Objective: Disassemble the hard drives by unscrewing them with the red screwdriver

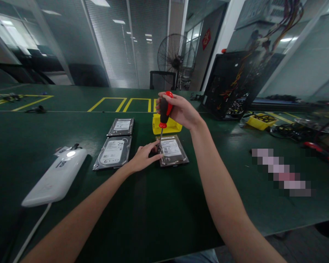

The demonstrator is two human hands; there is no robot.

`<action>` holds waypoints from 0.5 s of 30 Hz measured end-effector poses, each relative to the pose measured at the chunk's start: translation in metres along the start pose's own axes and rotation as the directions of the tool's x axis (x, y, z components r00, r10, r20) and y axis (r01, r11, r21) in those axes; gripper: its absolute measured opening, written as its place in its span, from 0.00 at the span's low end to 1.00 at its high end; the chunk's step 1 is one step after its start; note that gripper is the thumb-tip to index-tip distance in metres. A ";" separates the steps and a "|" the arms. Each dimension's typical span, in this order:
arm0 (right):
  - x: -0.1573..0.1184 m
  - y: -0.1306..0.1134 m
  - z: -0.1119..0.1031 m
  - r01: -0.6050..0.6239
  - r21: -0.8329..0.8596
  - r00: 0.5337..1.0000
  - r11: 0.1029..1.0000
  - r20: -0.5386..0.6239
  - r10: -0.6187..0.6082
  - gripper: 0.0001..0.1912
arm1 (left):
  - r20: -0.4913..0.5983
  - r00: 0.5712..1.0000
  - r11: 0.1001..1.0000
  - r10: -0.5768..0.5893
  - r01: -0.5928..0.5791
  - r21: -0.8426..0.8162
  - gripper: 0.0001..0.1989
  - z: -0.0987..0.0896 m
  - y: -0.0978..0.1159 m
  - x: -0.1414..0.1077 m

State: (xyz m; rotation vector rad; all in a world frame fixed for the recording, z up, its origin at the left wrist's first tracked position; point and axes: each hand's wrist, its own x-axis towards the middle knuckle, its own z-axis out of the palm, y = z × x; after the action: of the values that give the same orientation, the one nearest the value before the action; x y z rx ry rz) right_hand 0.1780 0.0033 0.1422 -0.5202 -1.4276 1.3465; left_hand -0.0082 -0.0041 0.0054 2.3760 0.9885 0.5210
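Observation:
My right hand [180, 109] is closed around the red and black handle of a screwdriver [164, 113]. The shaft points down, its tip at the left side of a hard drive [172, 147] with a white label. My left hand [145, 156] holds that drive's left edge, thumb and index finger apart on it, with the index finger close to the screwdriver tip. Left of this hand lie two more hard drives, a nearer one [113, 151] and a farther one [122, 126], label side up. Just behind the worked drive stands a yellow plastic tray [171, 126].
A white power bank [56, 177] with a cable lies at left on the green table [153, 219]. At the right back stands an open black computer case [227, 86] with loose wires. Near it are a yellow bin [260, 122] and tangled cables. A pixelated strip [281, 171] lies at right.

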 end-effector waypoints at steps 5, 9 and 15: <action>0.005 0.013 0.005 0.113 0.035 0.993 0.993 -0.051 -0.111 0.18 | -0.001 1.000 1.000 -0.008 0.008 -0.011 0.35 -0.002 0.004 -0.001; 0.007 0.020 0.016 0.135 0.008 0.991 0.991 -0.015 -0.135 0.19 | -0.008 1.000 1.000 -0.018 0.018 -0.024 0.35 -0.002 0.005 -0.001; 0.008 0.020 0.024 0.108 -0.037 0.994 0.993 -0.010 -0.108 0.23 | -0.010 1.000 1.000 -0.008 0.008 -0.014 0.35 -0.001 0.003 0.000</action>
State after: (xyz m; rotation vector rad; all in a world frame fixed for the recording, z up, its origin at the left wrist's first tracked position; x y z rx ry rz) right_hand 0.1479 0.0048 0.1314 -0.4675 -1.4522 1.2316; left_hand -0.0072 -0.0051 0.0082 2.3585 0.9949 0.5351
